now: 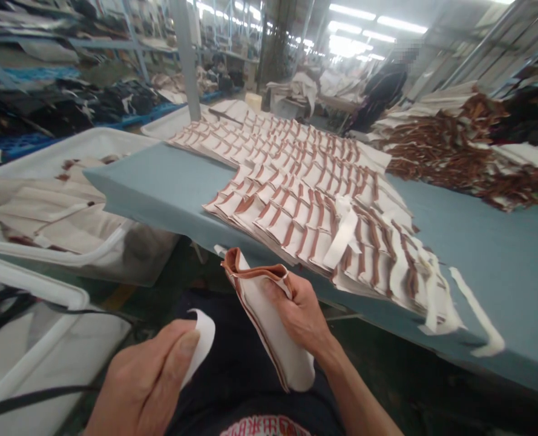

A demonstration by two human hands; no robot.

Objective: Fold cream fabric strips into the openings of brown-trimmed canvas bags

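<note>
My right hand (302,312) grips a folded cream fabric piece (269,327) with brown trim along its upper edge, held upright in front of my body. Pinched between the thumb and fingers of my left hand (148,369) is a white fabric strip (204,339) that curls over at its top. The two hands are apart. Beyond them, rows of overlapping cream pieces with brown edges (296,212) lie on a blue-grey table (146,181). Loose white strips (342,236) rest across those rows, and another strip (480,315) lies to the right.
White bins stand at the left; one bin (91,257) holds cream pieces (55,212). A tall pile of cream and brown pieces (450,142) sits at the table's far right. A grey post (187,60) rises behind the table. Farther back is a person in dark clothing (380,94).
</note>
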